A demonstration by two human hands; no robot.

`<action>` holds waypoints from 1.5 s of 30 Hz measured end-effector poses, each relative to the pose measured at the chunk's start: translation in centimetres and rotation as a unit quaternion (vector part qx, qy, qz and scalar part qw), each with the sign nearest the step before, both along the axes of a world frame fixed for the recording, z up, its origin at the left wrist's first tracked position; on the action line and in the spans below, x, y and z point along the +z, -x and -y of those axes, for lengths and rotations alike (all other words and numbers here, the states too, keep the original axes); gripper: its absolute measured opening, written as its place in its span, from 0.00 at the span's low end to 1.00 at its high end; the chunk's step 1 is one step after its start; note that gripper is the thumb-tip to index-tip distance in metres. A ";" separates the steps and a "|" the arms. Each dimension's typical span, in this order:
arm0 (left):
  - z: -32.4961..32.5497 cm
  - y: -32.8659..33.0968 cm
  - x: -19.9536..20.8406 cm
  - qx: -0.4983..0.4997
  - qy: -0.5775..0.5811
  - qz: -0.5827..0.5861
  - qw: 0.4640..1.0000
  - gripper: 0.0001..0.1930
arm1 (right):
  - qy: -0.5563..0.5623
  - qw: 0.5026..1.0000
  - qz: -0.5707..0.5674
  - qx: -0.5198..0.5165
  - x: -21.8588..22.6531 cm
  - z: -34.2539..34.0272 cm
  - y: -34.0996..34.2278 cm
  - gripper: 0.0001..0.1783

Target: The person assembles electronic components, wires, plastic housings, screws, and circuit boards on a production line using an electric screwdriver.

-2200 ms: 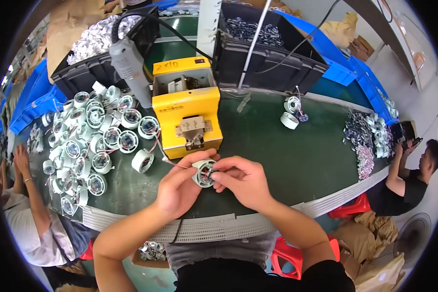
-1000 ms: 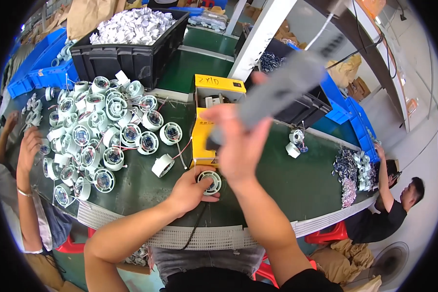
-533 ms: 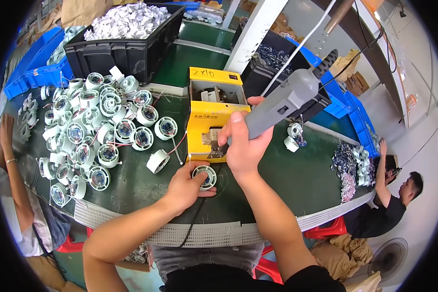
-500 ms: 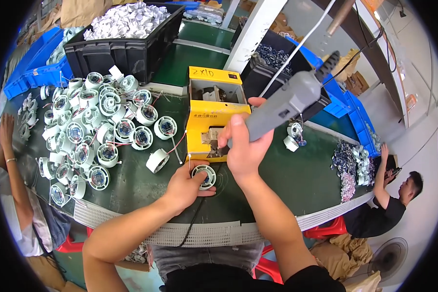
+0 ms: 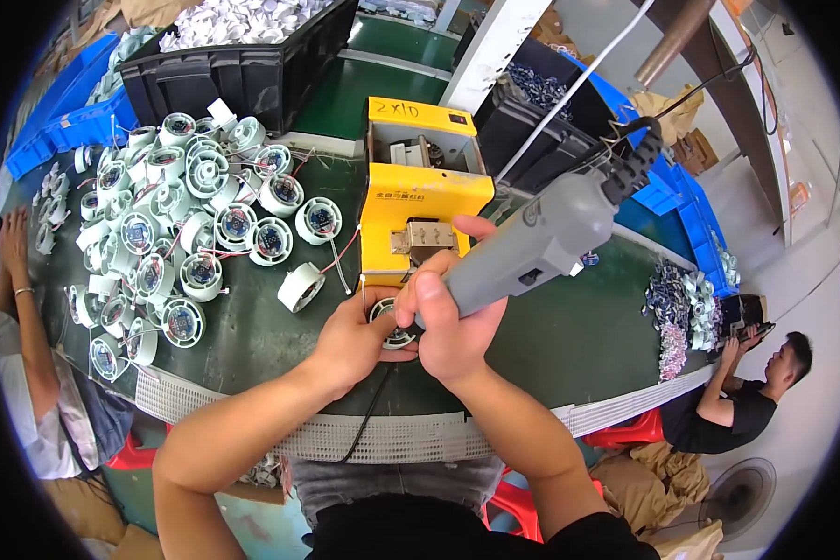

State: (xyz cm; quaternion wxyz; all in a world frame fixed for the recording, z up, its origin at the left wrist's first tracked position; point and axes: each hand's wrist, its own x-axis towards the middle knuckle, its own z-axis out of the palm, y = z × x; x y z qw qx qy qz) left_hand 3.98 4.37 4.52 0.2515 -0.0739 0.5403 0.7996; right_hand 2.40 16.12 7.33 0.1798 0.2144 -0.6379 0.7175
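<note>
My left hand (image 5: 345, 343) grips a small round white plastic housing (image 5: 398, 338) near the table's front edge. Part of that housing is covered by my fingers. In my right hand (image 5: 455, 329) is a grey electric screwdriver (image 5: 537, 245), tilted with its cable end up and to the right. Its lower end is over the housing, but the tip is hidden behind my fingers. Just beyond both hands stands a yellow screw feeder (image 5: 425, 199) with a metal block on its near side. A single white housing (image 5: 301, 287) lies on its side left of the feeder.
A heap of round white housings with circuit boards (image 5: 159, 243) covers the table's left. Behind it stands a black crate of white parts (image 5: 224, 89). Small parts (image 5: 667, 303) are piled at the right, near a seated co-worker (image 5: 751, 406). Another person's arm (image 5: 30, 327) rests at far left.
My right hand has brought the screwdriver down and toward me, from beside the feeder to the housing in my left hand. The left hand keeps its grip.
</note>
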 end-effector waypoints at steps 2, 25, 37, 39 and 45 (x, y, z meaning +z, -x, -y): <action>0.1 0.0 0.2 -0.003 0.002 0.002 1.000 0.14 | -0.005 1.000 0.000 -0.001 -0.2 0.1 0.1 0.29; 3.6 0.9 5.3 -0.218 0.365 -0.238 0.873 0.13 | 0.097 0.987 0.001 0.130 0.8 -3.2 -0.6 0.41; 8.3 2.6 5.3 0.392 0.524 -0.470 0.592 0.22 | -0.486 0.720 0.042 -0.493 -2.8 -22.6 3.1 0.18; 5.9 1.3 4.3 0.299 0.433 -0.535 0.661 0.06 | -0.524 0.707 0.034 -0.474 -3.6 -23.9 2.8 0.18; -2.1 -2.8 2.6 -0.135 0.141 -0.304 0.932 0.16 | -0.477 0.807 -0.153 -0.315 -1.2 -18.8 -0.1 0.15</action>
